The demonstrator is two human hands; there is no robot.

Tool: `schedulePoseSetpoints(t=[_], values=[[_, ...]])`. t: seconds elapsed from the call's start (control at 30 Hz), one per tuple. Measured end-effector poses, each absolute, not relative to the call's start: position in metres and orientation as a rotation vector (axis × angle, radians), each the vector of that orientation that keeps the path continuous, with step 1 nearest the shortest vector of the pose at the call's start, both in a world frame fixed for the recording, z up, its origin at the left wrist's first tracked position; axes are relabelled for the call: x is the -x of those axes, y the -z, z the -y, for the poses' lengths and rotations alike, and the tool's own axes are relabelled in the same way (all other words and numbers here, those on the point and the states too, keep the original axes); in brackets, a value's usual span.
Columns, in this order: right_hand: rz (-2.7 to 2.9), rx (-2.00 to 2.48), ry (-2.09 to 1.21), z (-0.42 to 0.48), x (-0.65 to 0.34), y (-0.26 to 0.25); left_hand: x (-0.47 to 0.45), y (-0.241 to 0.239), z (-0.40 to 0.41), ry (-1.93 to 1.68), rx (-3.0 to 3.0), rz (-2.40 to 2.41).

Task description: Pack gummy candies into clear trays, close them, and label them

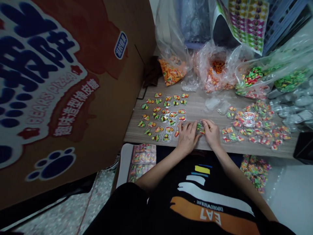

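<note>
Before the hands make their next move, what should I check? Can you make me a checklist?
1. Both hands close to the same candy: ok, the left hand and right hand are on either side of it.
2. Firm grip: cannot tell, because fingers hide part of it.
3. Gummies on the left set out in rows: ok.
4. Packs on the right in neat rows: not ok, they lie jumbled together.
5. Clear shells on the table: ok, they lie just beyond the hands.
6. Middle bag open: ok, orange bits show inside.

Two hands (187,137) (211,133), one cardboard box (105,107)
</note>
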State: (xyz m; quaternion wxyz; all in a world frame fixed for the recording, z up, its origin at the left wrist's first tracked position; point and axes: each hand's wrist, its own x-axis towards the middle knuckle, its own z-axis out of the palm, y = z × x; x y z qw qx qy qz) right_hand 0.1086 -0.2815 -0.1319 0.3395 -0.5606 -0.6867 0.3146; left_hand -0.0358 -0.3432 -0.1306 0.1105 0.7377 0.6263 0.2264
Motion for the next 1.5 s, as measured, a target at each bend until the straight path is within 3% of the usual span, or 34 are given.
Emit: schedulePoseSetpoints(t=[0.2, 0.67, 0.83, 1.13, 1.5], values=[[1.883, 1.538, -0.475, 0.287, -0.099, 0.138, 0.034, 0.135, 0.347, -0.648, -2.159, -1.847], [2.086, 1.661, -0.122, 0.295, -0.096, 0.14, 0.033, 0.139, 0.348, -0.629, -2.191, -1.835], [2.107, 1.694, -0.168, 0.296, -0.097, 0.138, 0.033, 0.139, 0.348, -0.623, -2.187, -1.834], [1.815, 1.666, -0.615, 0.281, -0.107, 0.134, 0.034, 0.14, 0.348, -0.647, -2.194, -1.832], [2.018, 1.714, -0.384, 0.288, -0.102, 0.13, 0.032, 0.144, 0.347, -0.673, -2.18, -1.868]])
